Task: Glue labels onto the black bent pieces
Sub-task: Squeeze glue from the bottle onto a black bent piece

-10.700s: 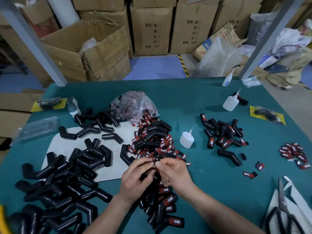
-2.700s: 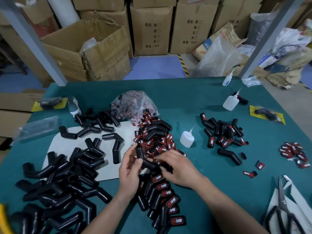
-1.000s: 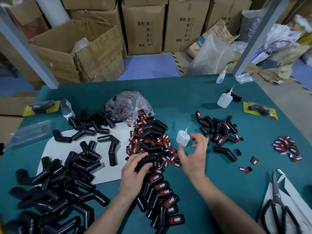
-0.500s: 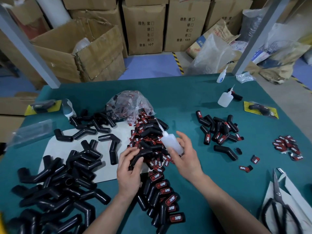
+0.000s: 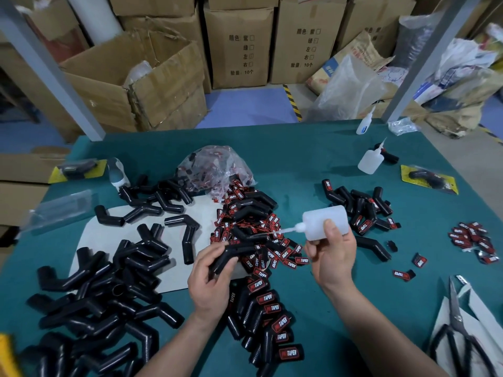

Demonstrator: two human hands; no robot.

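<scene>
Your left hand (image 5: 209,276) curls round a black bent piece (image 5: 231,253), holding it just above the pile of red-and-black labels (image 5: 258,232) at the middle of the green table (image 5: 299,164), while your right hand (image 5: 332,257) grips the translucent glue bottle (image 5: 325,223) tipped sideways — its thin nozzle points left toward the piece, though whether the tip touches it cannot be told. A heap of bare bent pieces (image 5: 95,295) lies to your left, partly on a white sheet (image 5: 89,240), and a row of labelled pieces (image 5: 266,317) runs toward you between your forearms — scissors (image 5: 460,336) lie at the near right corner.
</scene>
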